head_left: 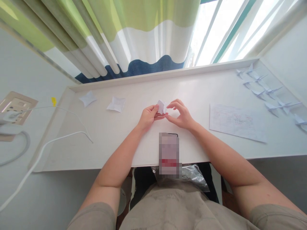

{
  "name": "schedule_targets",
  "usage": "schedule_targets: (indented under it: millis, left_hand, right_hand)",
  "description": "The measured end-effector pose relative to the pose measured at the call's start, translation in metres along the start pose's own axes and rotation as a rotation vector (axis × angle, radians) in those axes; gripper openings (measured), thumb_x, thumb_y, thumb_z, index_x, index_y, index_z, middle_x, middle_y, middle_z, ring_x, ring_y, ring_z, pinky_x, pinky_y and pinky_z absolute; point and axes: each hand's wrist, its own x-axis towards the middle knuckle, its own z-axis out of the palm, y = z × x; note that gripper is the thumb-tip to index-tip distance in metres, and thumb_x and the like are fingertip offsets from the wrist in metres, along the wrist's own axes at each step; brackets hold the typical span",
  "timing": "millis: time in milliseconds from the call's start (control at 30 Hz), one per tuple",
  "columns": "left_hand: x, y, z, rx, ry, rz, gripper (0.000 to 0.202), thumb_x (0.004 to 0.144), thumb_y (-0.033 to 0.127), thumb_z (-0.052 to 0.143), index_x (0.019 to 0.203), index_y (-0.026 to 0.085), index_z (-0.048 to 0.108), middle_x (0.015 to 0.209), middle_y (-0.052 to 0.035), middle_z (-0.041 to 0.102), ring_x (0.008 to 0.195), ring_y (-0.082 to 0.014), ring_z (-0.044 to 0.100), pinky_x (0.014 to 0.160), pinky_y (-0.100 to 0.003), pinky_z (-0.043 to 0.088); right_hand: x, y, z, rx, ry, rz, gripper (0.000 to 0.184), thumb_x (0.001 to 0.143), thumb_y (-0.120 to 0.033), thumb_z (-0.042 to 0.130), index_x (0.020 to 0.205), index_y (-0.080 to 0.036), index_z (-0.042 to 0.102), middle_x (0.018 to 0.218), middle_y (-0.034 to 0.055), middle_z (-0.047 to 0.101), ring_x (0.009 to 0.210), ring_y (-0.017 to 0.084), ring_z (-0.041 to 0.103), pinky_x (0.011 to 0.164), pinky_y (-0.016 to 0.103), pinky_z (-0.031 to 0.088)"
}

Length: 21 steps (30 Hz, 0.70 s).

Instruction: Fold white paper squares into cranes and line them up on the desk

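**Small paper fold pinched over the desk**

Take the folded paper as the dial's centre, with twelve towards the curtain [153, 41]. Leftmost, near nine o'clock, two creased sheets, an outer one [88, 99] and an inner one [116, 104], lie apart on the white desk [144, 147]. Next comes the left hand [147, 116], its thumb and fingers pinching the folded paper [161, 107], which is held up in front of the person, between the hands. The right hand [181, 115] curves in from three o'clock, thumb and fingers parted; whether its tips touch the paper, I cannot tell. A blurred-out object [169, 150] sits at six, a printed sheet [236, 123] beyond the right hand between three and four, and pointed paper shapes [270, 89] between two and three.

To work it well, I'd pinch close to the fold, line the edges up before pressing, then crease firmly with the right fingertips, perhaps against the desk.
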Motion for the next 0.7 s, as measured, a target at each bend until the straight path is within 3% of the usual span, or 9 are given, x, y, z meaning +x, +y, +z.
schedule_targets:
  millis: [133,233,533,700]
  left_hand:
    - [-0.002,0.002,0.002,0.015,-0.028,-0.008,0.066,0.082,0.079,0.089,0.104,0.019,0.073,0.089,-0.0056,0.083,0.098,-0.0287,0.088,0.089,-0.039,0.071]
    - [-0.003,0.004,0.003,0.023,-0.06,-0.011,0.068,0.077,0.076,0.094,0.108,0.02,0.074,0.094,-0.0063,0.085,0.099,-0.0278,0.088,0.088,-0.038,0.071]
    - [-0.003,0.004,0.004,0.03,-0.008,-0.013,0.072,0.066,0.068,0.105,0.108,0.018,0.074,0.102,-0.0093,0.086,0.104,-0.0296,0.087,0.092,-0.042,0.07]
    - [-0.004,0.004,0.004,0.036,-0.005,-0.004,0.069,0.067,0.061,0.107,0.111,0.019,0.076,0.111,-0.0108,0.087,0.108,-0.0326,0.087,0.091,-0.043,0.07]
  right_hand:
    - [0.0,0.006,0.003,-0.161,0.008,-0.128,0.01,0.096,-0.029,0.076,0.102,-0.03,0.069,0.106,0.0063,0.07,0.1,0.03,0.062,0.095,0.053,0.053]
    - [0.0,0.009,0.004,-0.172,0.019,-0.094,0.005,0.102,-0.031,0.072,0.099,-0.029,0.069,0.103,0.0066,0.071,0.098,0.03,0.062,0.093,0.052,0.052]
    - [0.0,0.011,0.006,-0.094,0.029,-0.049,0.018,0.104,-0.037,0.073,0.089,-0.029,0.065,0.096,0.0064,0.073,0.094,0.029,0.065,0.088,0.05,0.055]
    - [0.0,0.008,0.004,-0.031,-0.004,0.011,0.009,0.102,-0.035,0.072,0.096,-0.028,0.069,0.099,0.0064,0.075,0.095,0.028,0.068,0.087,0.047,0.057]
